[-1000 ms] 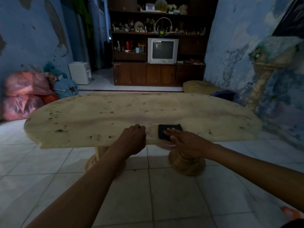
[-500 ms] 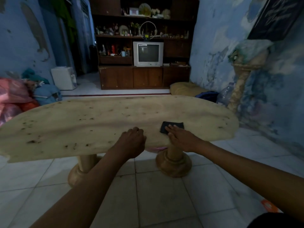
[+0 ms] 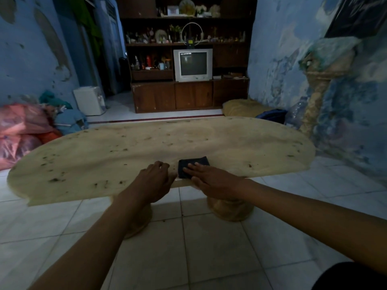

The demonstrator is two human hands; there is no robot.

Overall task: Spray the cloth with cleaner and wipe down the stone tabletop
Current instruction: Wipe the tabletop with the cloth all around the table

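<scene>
Right, cloth (image 3: 193,165): lay folded and dark at the worktop (image 3: 125,155) near edge.
Right hand (image 3: 211,178): flat, fingers spread on the cloth, pressing, not gripping.
Left hand (image 3: 155,181): loosely curled, empty, rested just left of it.
Sweep: dirty stone stretched mostly leftward and beyond; right hand nearer.

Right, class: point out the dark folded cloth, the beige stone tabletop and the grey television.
dark folded cloth (image 3: 196,162), head view, far edge.
beige stone tabletop (image 3: 129,155), head view, bare speckled surface.
grey television (image 3: 193,64), head view, screen centre.
</scene>
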